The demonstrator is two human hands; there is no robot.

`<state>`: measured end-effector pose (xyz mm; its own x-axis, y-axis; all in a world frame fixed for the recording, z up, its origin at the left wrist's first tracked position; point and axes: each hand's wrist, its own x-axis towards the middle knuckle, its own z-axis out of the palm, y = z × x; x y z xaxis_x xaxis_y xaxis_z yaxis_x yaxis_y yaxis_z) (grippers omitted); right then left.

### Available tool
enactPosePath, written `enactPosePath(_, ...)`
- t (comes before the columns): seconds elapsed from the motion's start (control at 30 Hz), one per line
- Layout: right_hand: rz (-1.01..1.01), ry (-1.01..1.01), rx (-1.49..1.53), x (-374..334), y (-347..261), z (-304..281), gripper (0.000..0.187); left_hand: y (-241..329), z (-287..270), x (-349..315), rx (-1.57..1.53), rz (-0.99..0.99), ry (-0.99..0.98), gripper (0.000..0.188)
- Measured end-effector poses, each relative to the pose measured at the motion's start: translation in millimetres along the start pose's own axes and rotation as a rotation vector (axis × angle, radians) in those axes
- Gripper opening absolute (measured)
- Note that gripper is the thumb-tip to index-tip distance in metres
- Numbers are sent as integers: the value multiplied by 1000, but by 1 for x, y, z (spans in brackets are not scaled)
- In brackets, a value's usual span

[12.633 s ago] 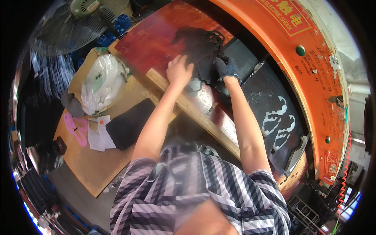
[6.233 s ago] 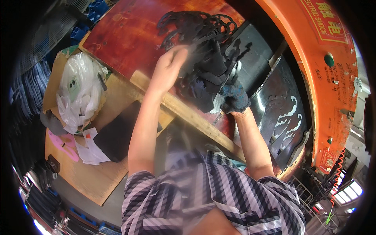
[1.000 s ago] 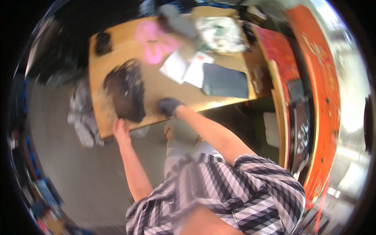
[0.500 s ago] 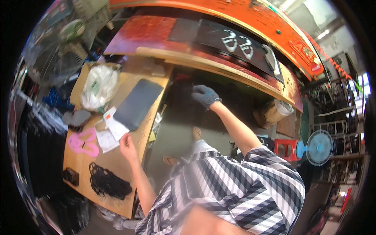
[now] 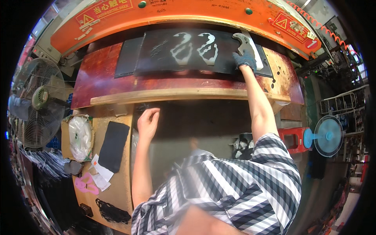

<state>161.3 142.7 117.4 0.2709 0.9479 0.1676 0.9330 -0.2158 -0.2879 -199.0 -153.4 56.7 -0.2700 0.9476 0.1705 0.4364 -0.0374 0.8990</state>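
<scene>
My right hand [image 5: 245, 60], in a dark blue-grey knit glove, reaches over the right end of the work surface. Its fingers are around the lower part of a grey curved, hook-ended piece [image 5: 239, 37], and they hide part of it. Beside that piece lies a white strip [image 5: 258, 55]. A black sheet [image 5: 156, 51] bears two pale looped shapes [image 5: 207, 49], side by side. My bare left hand [image 5: 148, 123] hangs near the wooden front rail [image 5: 188, 95], its fingers loosely bent and nothing in it.
An orange machine beam [image 5: 203, 13] spans the back. On the left side table lie a dark rectangular sheet [image 5: 113, 147], white papers [image 5: 101, 172], pink cutouts [image 5: 86, 183], a black stringy bundle [image 5: 111, 210] and a boxed plastic bag [image 5: 80, 137]. Fans stand at left [image 5: 41, 98] and right [image 5: 328, 136].
My view has turned toward the machine. My right hand has gone from above the floor to the grey curved piece. My left hand has left the white papers and moved toward the front rail.
</scene>
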Motion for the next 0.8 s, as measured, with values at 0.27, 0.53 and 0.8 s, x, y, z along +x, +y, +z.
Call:
enactPosePath(0.27,-17,-162,-53,65,3,11,84,1,96,55,272,263,-38,12)
enactPosePath(0.53,17,-210,75,110,48,21,77,-24,121,69,563,359,58,7)
enactPosePath(0.8,288,-79,106,96,198,-16,69,-26,125,70,549,337,126,8)
